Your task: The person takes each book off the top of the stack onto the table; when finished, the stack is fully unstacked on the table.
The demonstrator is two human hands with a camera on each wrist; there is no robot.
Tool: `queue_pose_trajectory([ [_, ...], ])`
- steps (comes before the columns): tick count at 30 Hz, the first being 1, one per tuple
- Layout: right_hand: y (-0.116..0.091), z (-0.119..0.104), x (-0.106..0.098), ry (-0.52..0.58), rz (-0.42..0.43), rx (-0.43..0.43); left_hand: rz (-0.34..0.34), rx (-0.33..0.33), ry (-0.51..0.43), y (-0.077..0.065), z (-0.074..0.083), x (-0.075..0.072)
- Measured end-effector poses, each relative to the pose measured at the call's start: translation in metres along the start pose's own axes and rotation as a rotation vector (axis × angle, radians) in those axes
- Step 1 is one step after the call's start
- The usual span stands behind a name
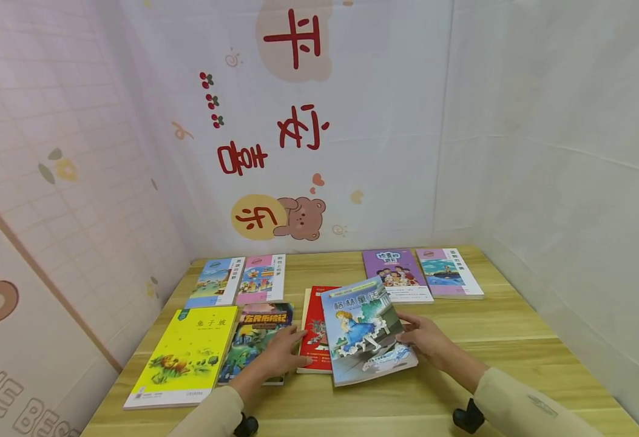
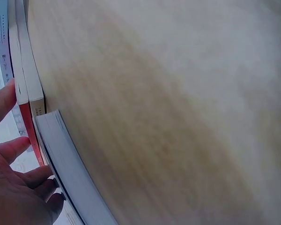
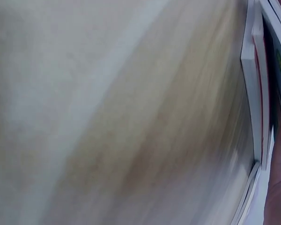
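My right hand (image 1: 425, 340) grips the right edge of a grey-blue storybook (image 1: 365, 334) with a girl in a blue dress on its cover, thumb on top. This book is tilted and overlaps a red book (image 1: 314, 328). In the right wrist view, a gap shows between the raised storybook (image 3: 278, 61) and the books below it. My left hand (image 1: 282, 355) touches the red book's left edge with spread fingers, over the right side of a dark green comic-style book (image 1: 259, 343). In the left wrist view its fingers (image 2: 21, 147) lie along the book edges.
A yellow book (image 1: 188, 352) lies at the left. Behind it are a light blue book (image 1: 215, 282) and a pink book (image 1: 261, 279). At the back right lie a purple book (image 1: 395, 273) and a pink-and-blue book (image 1: 447, 273). Printed cloth walls surround the wooden table (image 1: 505, 364).
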State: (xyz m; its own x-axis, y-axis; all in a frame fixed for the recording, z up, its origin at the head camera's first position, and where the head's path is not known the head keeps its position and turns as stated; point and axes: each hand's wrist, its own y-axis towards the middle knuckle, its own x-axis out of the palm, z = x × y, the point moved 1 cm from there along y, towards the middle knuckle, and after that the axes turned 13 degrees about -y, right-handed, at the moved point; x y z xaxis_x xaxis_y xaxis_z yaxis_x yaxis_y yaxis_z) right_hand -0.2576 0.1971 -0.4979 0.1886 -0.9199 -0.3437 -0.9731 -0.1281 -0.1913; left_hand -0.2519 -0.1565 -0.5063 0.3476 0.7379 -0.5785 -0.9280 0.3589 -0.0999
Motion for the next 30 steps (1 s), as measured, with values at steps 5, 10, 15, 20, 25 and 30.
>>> queue_pose_trajectory([
  [5, -0.012, -0.004, -0.003, 0.005, 0.02, 0.0, 0.005, 0.005, -0.002, -0.001, -0.001, 0.001],
  [10, -0.024, -0.007, -0.01, 0.016, 0.042, 0.002, 0.012, 0.004, 0.005, 0.001, -0.001, 0.002],
  [15, -0.034, -0.005, -0.023, 0.038, 0.035, -0.008, 0.013, -0.009, -0.003, 0.002, -0.001, 0.002],
  [20, -0.045, -0.001, -0.04, 0.053, 0.028, -0.01, 0.012, -0.007, -0.006, 0.003, -0.002, 0.002],
  [25, -0.058, 0.004, -0.06, 0.044, 0.014, 0.003, 0.015, -0.001, -0.015, 0.003, -0.002, 0.002],
  [30, -0.07, 0.012, -0.08, 0.015, 0.007, 0.02, 0.02, -0.006, -0.015, 0.002, -0.002, 0.003],
])
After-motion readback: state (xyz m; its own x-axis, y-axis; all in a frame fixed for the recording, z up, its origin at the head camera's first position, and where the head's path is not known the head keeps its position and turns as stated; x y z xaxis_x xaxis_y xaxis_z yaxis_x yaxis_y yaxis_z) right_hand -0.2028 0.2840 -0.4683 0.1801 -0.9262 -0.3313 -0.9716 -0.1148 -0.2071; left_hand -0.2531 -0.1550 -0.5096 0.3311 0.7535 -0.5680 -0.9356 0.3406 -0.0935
